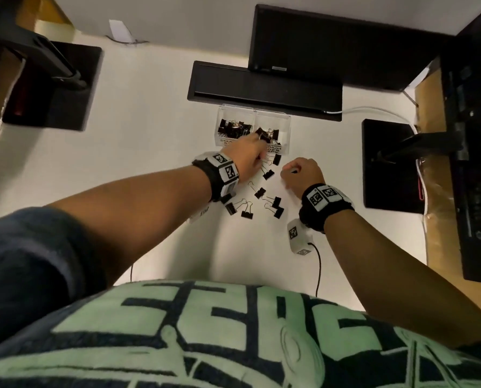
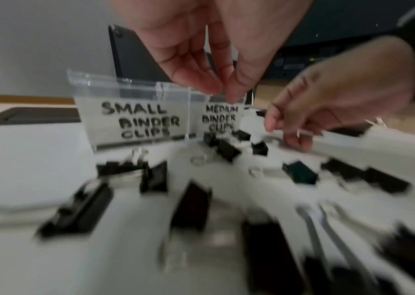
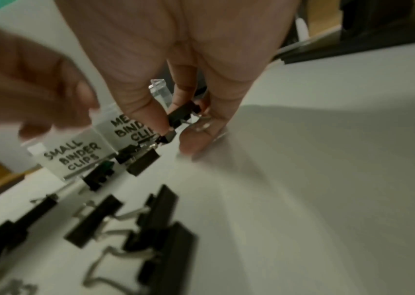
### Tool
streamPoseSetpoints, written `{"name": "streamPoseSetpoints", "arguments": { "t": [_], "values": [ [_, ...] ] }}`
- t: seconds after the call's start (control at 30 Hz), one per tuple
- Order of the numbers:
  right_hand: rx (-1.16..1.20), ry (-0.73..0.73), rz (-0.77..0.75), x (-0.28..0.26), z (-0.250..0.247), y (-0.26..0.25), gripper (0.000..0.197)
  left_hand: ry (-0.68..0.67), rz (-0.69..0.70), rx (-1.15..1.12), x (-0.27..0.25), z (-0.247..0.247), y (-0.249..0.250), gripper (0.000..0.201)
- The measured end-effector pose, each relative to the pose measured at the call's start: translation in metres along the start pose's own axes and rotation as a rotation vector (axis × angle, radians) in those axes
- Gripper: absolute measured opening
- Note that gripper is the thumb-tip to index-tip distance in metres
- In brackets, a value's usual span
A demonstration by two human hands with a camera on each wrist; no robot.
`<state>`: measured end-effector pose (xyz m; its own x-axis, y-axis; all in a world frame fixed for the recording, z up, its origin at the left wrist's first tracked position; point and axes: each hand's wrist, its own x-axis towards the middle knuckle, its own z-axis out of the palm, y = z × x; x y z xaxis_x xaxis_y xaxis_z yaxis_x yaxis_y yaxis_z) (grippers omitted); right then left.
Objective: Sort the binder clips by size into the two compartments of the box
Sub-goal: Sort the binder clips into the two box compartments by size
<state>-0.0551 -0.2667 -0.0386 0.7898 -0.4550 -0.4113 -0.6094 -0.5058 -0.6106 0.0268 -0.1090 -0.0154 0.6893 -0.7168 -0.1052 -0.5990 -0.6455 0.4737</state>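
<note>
A clear two-compartment box (image 1: 235, 107) stands on the white table, labelled SMALL BINDER CLIPS (image 2: 135, 119) on its left half and MEDIUM on its right, both holding black clips. My left hand (image 1: 259, 142) reaches over the medium compartment with thumb and finger pinched (image 2: 224, 95), seemingly on the wire handle of a black clip (image 1: 264, 134); blur hides the grip. My right hand (image 1: 291, 172) hovers just right of the box front, pinching a small black binder clip (image 3: 183, 114). Several loose clips (image 1: 260, 192) lie in front of the box, between my wrists.
A long black bar (image 1: 264, 88) lies right behind the box, under a dark monitor. Black stand plates sit at the left (image 1: 51, 85) and right (image 1: 387, 163). A white cable (image 1: 368, 110) runs at the right. A white tagged cube (image 1: 298, 236) with a cord hangs below my right wrist.
</note>
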Motion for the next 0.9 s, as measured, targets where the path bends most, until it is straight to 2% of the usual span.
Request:
{"name": "streamPoseSetpoints", "arguments": {
  "t": [0.13, 0.23, 0.3, 0.33, 0.37, 0.4, 0.47, 0.63, 0.8, 0.9],
  "values": [
    [-0.072, 0.010, -0.084, -0.001, 0.008, -0.010, 0.028, -0.121, -0.051, 0.042, -0.022, 0.030, -0.012, 0.040],
    [-0.079, 0.021, -0.172, -0.005, 0.018, -0.016, 0.038, -0.110, -0.085, 0.040, -0.029, 0.038, -0.017, 0.026],
    [-0.076, 0.009, -0.184, -0.009, 0.025, -0.018, 0.031, -0.114, -0.106, 0.050, -0.033, 0.038, -0.019, 0.019],
    [-0.084, -0.011, -0.172, -0.012, 0.028, -0.019, 0.014, -0.116, -0.119, 0.052, -0.034, 0.037, -0.020, 0.019],
    [-0.104, -0.027, -0.158, -0.015, 0.030, -0.019, 0.010, -0.109, -0.130, 0.048, -0.036, 0.036, -0.020, 0.018],
    [-0.136, -0.051, -0.143, -0.017, 0.032, -0.018, 0.021, -0.100, -0.137, 0.040, -0.038, 0.033, -0.021, 0.019],
    [-0.160, -0.070, -0.151, -0.019, 0.035, -0.018, 0.030, -0.090, -0.138, 0.019, -0.042, 0.030, -0.021, 0.024],
    [-0.158, -0.074, -0.166, -0.025, 0.028, -0.027, 0.024, -0.044, -0.203, -0.101, -0.050, 0.015, -0.019, 0.031],
    [0.184, 0.013, -0.139, -0.015, -0.002, -0.060, 0.015, 0.079, -0.380, -0.242, -0.054, 0.002, -0.018, 0.022],
    [0.052, 0.087, -0.207, 0.007, -0.021, -0.082, 0.013, 0.141, -0.534, -0.360, -0.049, -0.006, -0.024, 0.027]
  ]
}}
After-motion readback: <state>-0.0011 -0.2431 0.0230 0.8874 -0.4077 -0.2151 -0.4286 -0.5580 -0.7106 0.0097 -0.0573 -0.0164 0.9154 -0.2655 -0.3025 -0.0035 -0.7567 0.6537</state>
